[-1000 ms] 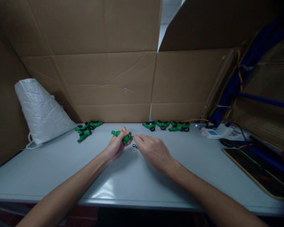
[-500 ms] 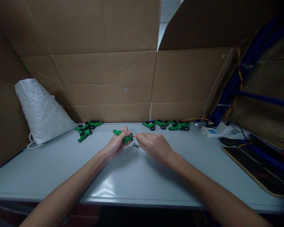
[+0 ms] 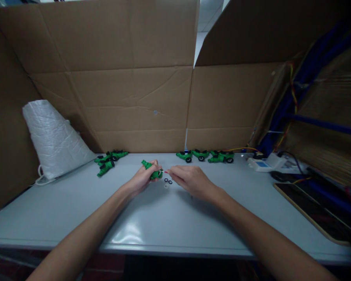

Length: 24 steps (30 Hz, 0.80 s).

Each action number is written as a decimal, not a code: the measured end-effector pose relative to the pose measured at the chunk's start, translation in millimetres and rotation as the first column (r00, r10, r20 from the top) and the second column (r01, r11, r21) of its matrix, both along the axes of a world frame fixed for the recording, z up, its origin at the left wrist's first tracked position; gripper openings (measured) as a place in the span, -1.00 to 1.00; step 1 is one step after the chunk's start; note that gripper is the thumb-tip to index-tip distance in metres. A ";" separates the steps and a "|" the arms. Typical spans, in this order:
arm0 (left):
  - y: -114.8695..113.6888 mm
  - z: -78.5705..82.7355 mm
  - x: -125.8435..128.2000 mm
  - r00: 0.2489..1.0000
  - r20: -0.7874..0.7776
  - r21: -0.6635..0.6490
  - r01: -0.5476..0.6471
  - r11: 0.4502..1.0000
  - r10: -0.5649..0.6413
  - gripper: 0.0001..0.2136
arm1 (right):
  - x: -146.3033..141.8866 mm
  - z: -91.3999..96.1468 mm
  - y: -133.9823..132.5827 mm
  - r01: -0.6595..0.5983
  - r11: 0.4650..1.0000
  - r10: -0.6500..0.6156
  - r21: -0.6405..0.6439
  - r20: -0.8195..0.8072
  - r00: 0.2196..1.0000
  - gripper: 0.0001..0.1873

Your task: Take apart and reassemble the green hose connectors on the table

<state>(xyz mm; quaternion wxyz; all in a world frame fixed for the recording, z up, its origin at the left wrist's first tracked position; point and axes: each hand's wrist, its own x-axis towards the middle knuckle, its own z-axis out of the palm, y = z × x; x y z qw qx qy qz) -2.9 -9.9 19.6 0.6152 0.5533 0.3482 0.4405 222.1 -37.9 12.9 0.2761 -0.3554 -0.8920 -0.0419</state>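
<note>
My left hand (image 3: 142, 178) is wrapped round a green plastic valve-like fitting (image 3: 156, 174), whose open end faces right. My right hand (image 3: 190, 178) pinches a thin tool with a red part and a pale metal tip (image 3: 165, 171); the tip reaches the fitting's open end, and how deep it goes I cannot tell. Just below, on the table, lie two black rings (image 3: 166, 180) and a clear or whitish ring (image 3: 166, 186), close together.
Several green fittings with black parts rest along the back, in a left group (image 3: 107, 162) and a right group (image 3: 204, 155). A white wrapped bundle (image 3: 57, 140) leans at left. On the right are a power strip (image 3: 263, 164) and a dark flat panel (image 3: 316, 212). Cardboard walls (image 3: 140, 89) enclose the table.
The fitting has tilted slightly in my left hand, its open end lower. More of the tool's pale tip shows between it and my right hand. The view has shifted slightly.
</note>
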 end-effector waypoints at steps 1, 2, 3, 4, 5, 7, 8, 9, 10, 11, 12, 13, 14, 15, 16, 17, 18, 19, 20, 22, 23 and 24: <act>0.6 -0.8 -0.3 1.000 -0.012 0.005 0.000 1.000 0.000 -0.67 | 1.1 0.9 0.4 -0.024 0.999 0.024 -0.022 -0.012 1.000 -0.74; 1.2 -1.5 -0.6 1.000 -0.025 0.012 0.000 1.000 0.000 -0.67 | 2.1 2.0 0.8 -0.048 0.998 0.047 -0.045 -0.027 0.999 -0.74; 1.9 -2.3 -1.0 0.999 -0.037 0.019 -0.001 1.000 0.001 -0.68 | 3.0 3.1 1.3 -0.067 0.995 0.064 -0.069 -0.046 0.997 -0.73; 2.6 -2.9 -1.5 0.999 -0.050 0.028 -0.003 1.000 0.004 -0.69 | 3.7 4.1 1.9 -0.081 0.992 0.075 -0.097 -0.065 0.995 -0.74; 3.4 -3.5 -2.0 0.998 -0.062 0.040 -0.007 0.999 0.009 -0.70 | 4.3 5.0 2.8 -0.091 0.988 0.081 -0.127 -0.086 0.993 -0.75; 4.6 -4.4 -3.2 0.995 -0.098 0.087 -0.016 0.996 0.025 -0.70 | 5.1 6.2 5.2 -0.109 0.977 0.088 -0.185 -0.120 0.989 -0.78; 5.0 -4.8 -3.8 0.991 -0.125 0.123 -0.021 0.992 0.036 -0.71 | 5.4 6.3 6.6 -0.115 0.972 0.090 -0.204 -0.130 0.987 -0.80; 5.2 -5.0 -4.1 0.986 -0.158 0.162 -0.023 0.987 0.049 -0.71 | 5.6 6.2 8.0 -0.117 0.970 0.089 -0.214 -0.134 0.987 -0.82; 5.2 -5.4 -4.3 0.980 -0.190 0.200 -0.022 0.980 0.061 -0.71 | 5.9 5.7 9.4 -0.111 0.971 0.084 -0.211 -0.132 0.988 -0.83; 5.0 -5.9 -4.3 0.973 -0.220 0.232 -0.019 0.972 0.072 -0.72 | 6.2 5.0 10.7 -0.097 0.976 0.073 -0.197 -0.125 0.990 -0.84; 4.8 -6.6 -4.2 0.966 -0.245 0.257 -0.015 0.966 0.080 -0.73 | 6.5 4.1 11.8 -0.079 0.981 0.060 -0.179 -0.111 0.992 -0.85; 4.5 -7.6 -4.1 0.960 -0.266 0.276 -0.009 0.961 0.085 -0.74 | 6.8 3.0 12.8 -0.063 0.985 0.048 -0.159 -0.096 0.994 -0.85; 4.3 -8.8 -3.9 0.955 -0.284 0.294 0.001 0.956 0.087 -0.75 | 7.2 1.8 13.6 -0.052 0.989 0.041 -0.141 -0.081 0.996 -0.84; 4.3 -10.4 -4.0 0.950 -0.302 0.313 0.016 0.949 0.083 -0.76 | 7.4 0.5 14.2 -0.047 0.991 0.039 -0.128 -0.067 0.997 -0.84; 4.4 -12.2 -4.2 0.944 -0.319 0.334 0.031 0.942 0.082 -0.77 | 7.6 -0.8 14.8 -0.047 0.992 0.041 -0.119 -0.055 0.998 -0.83; 4.8 -14.1 -4.7 0.939 -0.336 0.353 0.048 0.935 0.079 -0.78 | 7.7 -2.1 15.3 -0.051 0.992 0.046 -0.115 -0.045 0.998 -0.83; 5.3 -16.1 -5.3 0.933 -0.352 0.369 0.062 0.927 0.078 -0.79 | 7.7 -3.4 15.7 -0.055 0.992 0.051 -0.114 -0.037 0.998 -0.83; 5.9 -17.9 -6.0 0.928 -0.365 0.383 0.072 0.921 0.079 -0.79 | 7.5 -4.5 16.3 -0.060 0.992 0.057 -0.115 -0.030 0.998 -0.83; 6.6 -19.6 -6.8 0.924 -0.374 0.394 0.078 0.916 0.082 -0.79 | 7.2 -5.6 16.8 -0.066 0.991 0.063 -0.120 -0.027 0.998 -0.82; 8.1 -22.2 -7.8 0.918 -0.384 0.416 0.079 0.906 0.096 -0.79 | 6.2 -7.4 18.2 -0.072 0.987 0.068 -0.141 -0.037 0.997 -0.82; 8.8 -23.2 -7.9 0.916 -0.387 0.422 0.077 0.903 0.103 -0.78 | 5.5 -8.2 18.9 -0.073 0.985 0.067 -0.154 -0.046 0.997 -0.82; 9.4 -23.9 -7.8 0.914 -0.391 0.424 0.074 0.903 0.108 -0.78 | 4.8 -8.9 19.7 -0.072 0.983 0.063 -0.168 -0.055 0.996 -0.83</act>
